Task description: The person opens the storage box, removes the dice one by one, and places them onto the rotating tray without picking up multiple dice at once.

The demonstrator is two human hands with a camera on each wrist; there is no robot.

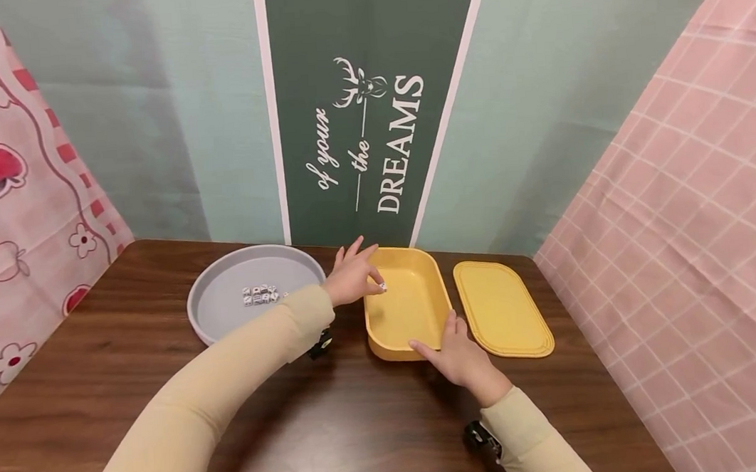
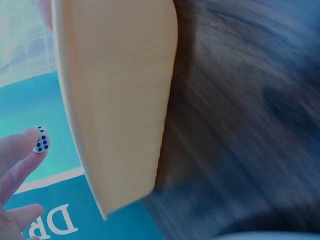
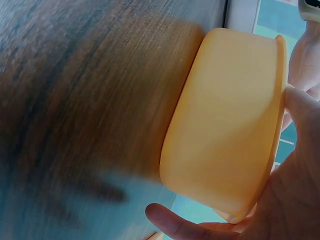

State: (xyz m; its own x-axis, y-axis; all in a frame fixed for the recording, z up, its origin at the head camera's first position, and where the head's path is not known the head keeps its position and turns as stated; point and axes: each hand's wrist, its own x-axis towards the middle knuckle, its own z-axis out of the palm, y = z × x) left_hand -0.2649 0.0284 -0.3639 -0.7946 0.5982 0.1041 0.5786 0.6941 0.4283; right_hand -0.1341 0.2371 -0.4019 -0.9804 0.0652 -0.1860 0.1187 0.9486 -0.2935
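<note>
A small white die (image 1: pixel 383 287) with dark pips is pinched between the thumb and a finger of my left hand (image 1: pixel 353 276), over the inside of a yellow rectangular box (image 1: pixel 413 353). In the left wrist view, the die (image 2: pixel 42 139) shows at the fingertips, beside the box's outer wall (image 2: pixel 115 100). My right hand (image 1: pixel 464 356) rests against the box's near right corner. In the right wrist view, its thumb (image 3: pixel 300 106) touches the rim and a straight finger (image 3: pixel 172 220) points past the box wall. Several more dice (image 1: pixel 260 294) lie in a round grey tray (image 1: pixel 218 319) on the left.
A yellow lid (image 1: pixel 504 308) lies flat on the wooden table (image 1: pixel 337 438) just right of the box. Fabric backdrop with lettering (image 1: pixel 373 143) hangs behind the table, and a pink checked cloth (image 1: pixel 690 198) stands along the right side.
</note>
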